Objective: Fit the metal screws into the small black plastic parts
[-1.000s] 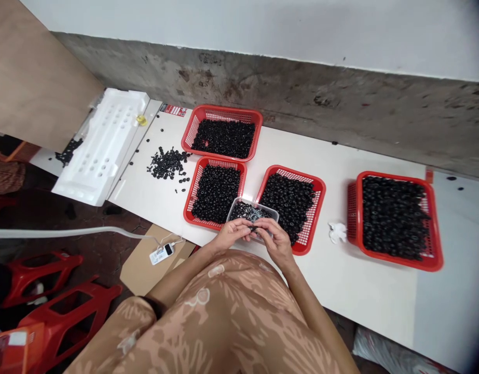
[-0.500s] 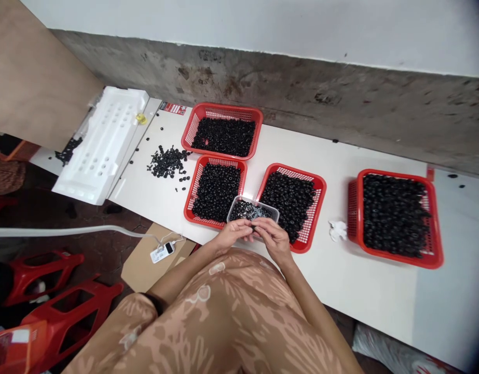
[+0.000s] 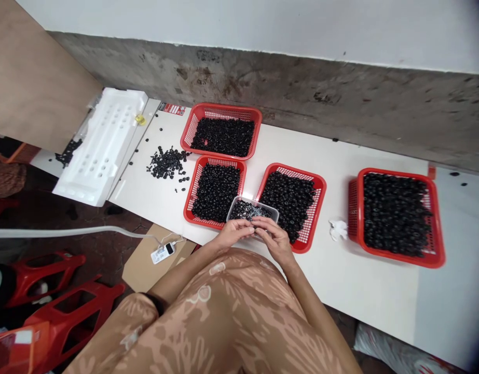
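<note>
My left hand (image 3: pixel 234 234) and my right hand (image 3: pixel 275 238) meet fingertip to fingertip at the near edge of a clear plastic tub (image 3: pixel 277 214). Both are closed in a pinch; whatever small piece lies between them is mostly covered by the fingers. Small dark and shiny parts (image 3: pixel 249 210) fill the tub. It rests across the near corners of two red baskets: the left basket (image 3: pixel 188 208) holds small black ring-like parts, the right basket (image 3: pixel 320 192) larger black round ones.
Another red basket (image 3: pixel 187 124) of small black parts stands behind, and a fuller one (image 3: pixel 439 234) far right. Loose black pieces (image 3: pixel 167 162) lie left, beside a white foam block (image 3: pixel 99 150). Crumpled white tissue (image 3: pixel 338 230) lies on the table (image 3: pixel 336 280). Red stools (image 3: pixel 76 311) stand lower left.
The fingertips have shifted slightly and now cover the small dark piece that showed between them before. Baskets and tub stay in place.
</note>
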Motion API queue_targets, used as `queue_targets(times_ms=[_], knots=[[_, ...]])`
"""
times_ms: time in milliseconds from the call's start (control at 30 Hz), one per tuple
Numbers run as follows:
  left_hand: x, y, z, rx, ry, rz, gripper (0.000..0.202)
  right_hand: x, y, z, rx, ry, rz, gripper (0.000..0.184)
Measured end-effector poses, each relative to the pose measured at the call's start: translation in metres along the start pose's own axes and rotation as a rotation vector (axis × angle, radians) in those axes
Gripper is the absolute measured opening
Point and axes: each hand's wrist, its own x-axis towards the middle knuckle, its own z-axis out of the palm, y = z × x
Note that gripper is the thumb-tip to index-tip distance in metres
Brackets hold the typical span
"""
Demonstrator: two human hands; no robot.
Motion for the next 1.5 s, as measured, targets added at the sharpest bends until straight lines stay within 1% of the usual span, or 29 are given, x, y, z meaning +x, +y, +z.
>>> queue_targets(times_ms=[133,300,400,467,533,600,700,767,833,933,1033,1133,1267,1400,1500], knots=[[0.000,0.001,0.001,-0.002,-0.010,-0.003,0.030,0.001,-0.001,-0.002,0.003,0.004,0.005,0.020],[0.001,-0.002,0.001,-0.067,-0.040,-0.057,0.036,0.003,0.004,-0.003,0.024,-0.030,0.007,0.021],[0.001,0.000,0.002,-0.078,-0.030,-0.072,0.035,0.002,0.006,-0.003,0.009,-0.055,-0.006,0.024],[0.001,0.000,0.002,-0.082,0.001,-0.056,0.032,0.001,0.005,-0.001,-0.048,-0.051,-0.042,0.025],[0.002,0.000,0.002,-0.092,0.049,-0.035,0.030,0.000,0.003,0.001,-0.202,-0.007,-0.116,0.029],[0.004,-0.001,0.003,-0.107,0.082,-0.022,0.029,0.000,0.001,0.004,-0.443,0.020,-0.211,0.037],[0.006,-0.005,0.005,-0.114,0.114,-0.006,0.028,0.002,-0.001,0.009,-0.775,0.003,-0.307,0.035],[0.007,-0.007,0.006,-0.107,0.156,0.008,0.028,0.004,-0.002,0.013,-0.889,-0.006,-0.327,0.033],[0.007,-0.009,0.006,-0.098,0.190,0.013,0.029,0.006,-0.002,0.016,-0.938,-0.007,-0.331,0.032],[0.005,-0.009,0.003,-0.087,0.185,0.029,0.031,0.007,-0.002,0.019,-0.945,-0.007,-0.325,0.029],[0.002,-0.007,-0.001,-0.081,0.126,0.033,0.036,0.006,0.000,0.020,-0.922,0.008,-0.322,0.027],[-0.001,-0.006,-0.004,-0.029,0.082,0.020,0.038,0.003,0.006,0.019,-0.879,0.001,-0.339,0.028],[-0.003,-0.010,-0.003,0.016,0.092,0.052,0.036,0.001,0.015,0.016,-0.788,-0.050,-0.390,0.029],[-0.004,-0.013,-0.002,0.039,0.089,0.063,0.034,0.000,0.022,0.014,-0.746,-0.139,-0.438,0.029],[-0.006,-0.014,-0.001,0.064,0.119,0.044,0.033,-0.001,0.026,0.015,-0.739,-0.150,-0.464,0.029]])
